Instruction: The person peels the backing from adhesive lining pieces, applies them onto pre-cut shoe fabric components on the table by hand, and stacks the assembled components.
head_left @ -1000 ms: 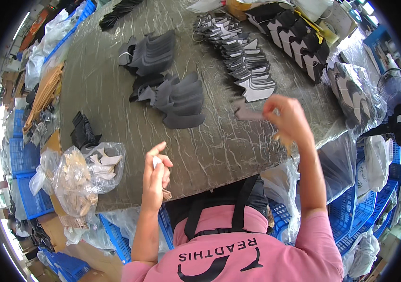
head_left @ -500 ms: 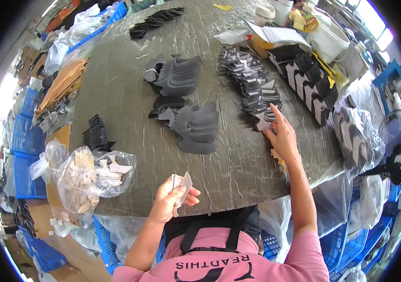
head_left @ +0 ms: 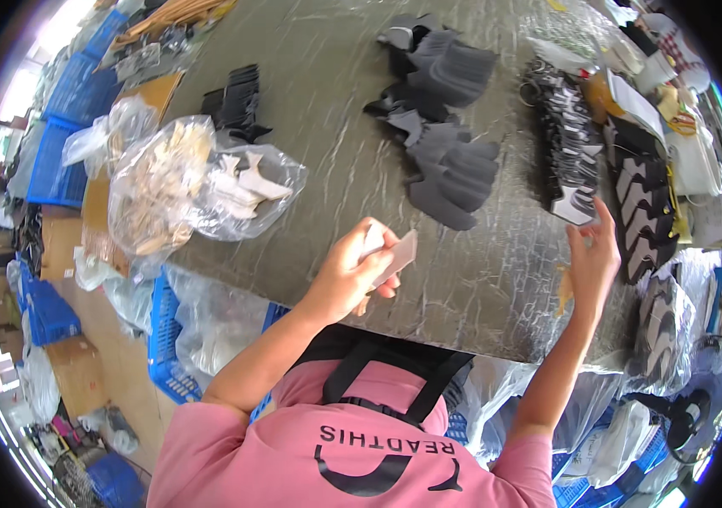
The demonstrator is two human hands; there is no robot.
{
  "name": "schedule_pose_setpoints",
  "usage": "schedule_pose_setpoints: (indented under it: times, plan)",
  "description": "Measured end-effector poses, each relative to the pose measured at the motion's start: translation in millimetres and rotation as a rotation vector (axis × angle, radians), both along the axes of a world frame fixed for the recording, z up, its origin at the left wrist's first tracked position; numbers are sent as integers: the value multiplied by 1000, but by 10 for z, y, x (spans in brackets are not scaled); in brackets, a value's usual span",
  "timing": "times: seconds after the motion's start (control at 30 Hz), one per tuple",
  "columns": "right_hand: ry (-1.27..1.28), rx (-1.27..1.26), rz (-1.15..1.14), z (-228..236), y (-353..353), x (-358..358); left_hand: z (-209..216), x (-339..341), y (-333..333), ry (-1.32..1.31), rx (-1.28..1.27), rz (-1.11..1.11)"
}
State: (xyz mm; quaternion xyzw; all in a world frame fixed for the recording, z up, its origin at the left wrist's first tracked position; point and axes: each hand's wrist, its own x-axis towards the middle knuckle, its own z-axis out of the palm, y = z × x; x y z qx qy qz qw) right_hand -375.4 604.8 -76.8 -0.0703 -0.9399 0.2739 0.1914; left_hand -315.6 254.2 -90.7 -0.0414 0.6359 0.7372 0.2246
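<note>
My left hand (head_left: 356, 269) is closed around thin, pale flat pieces (head_left: 396, 256) that stick up between thumb and fingers, just above the table's near edge. My right hand (head_left: 595, 262) is at the near end of a long row of overlapping grey and black cut pieces (head_left: 575, 161). Its thumb and forefinger are apart, the forefingertip beside the pale front piece (head_left: 575, 207); I cannot make out whether they touch. A small tan scrap (head_left: 565, 288) lies beside that wrist. Fanned stacks of dark grey cut pieces (head_left: 454, 178) lie between the hands, farther back.
On the left, a clear plastic bag (head_left: 200, 182) of pale cut pieces lies near a black stack (head_left: 236, 102). Black and pale pieces (head_left: 639, 190) line the right side, with a bagged bundle (head_left: 664, 326) and a fan (head_left: 699, 398) nearby. Blue crates (head_left: 170, 339) stand below the table.
The view has swung, shifting the table's contents to the right and upward. My right hand has drawn back slightly from the row's top. My left hand still holds the pale pieces.
</note>
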Motion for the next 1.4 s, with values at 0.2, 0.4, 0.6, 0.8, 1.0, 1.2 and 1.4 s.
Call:
schedule_pose_setpoints:
  times: [0.2, 0.4, 0.6, 0.8, 1.0, 1.2, 1.4]
  plan:
    - [-327, -568, 318, 309, -1191, 591, 161, 63, 234, 156, -142, -16]
    - [-392, -658, 421, 219, -1351, 632, 144, 96, 226, 333, -227, -84]
    - [-372, -631, 341, 223, -1128, 732, 27, 82, 56, -15, 348, 258]
    - [-105, -550, 123, 236, -991, 791, 284, 139, 65, 209, 177, 92]
    - [-272, -792, 587, 359, -1334, 1008, 436, 287, 388, 130, 202, -85]
    - [-356, -892, 600, 268, -1300, 1069, 504, 333, 336, -27, 107, -248]
    - [-319, -939, 664, 236, -1314, 1076, 517, 332, 322, -71, 211, -238]
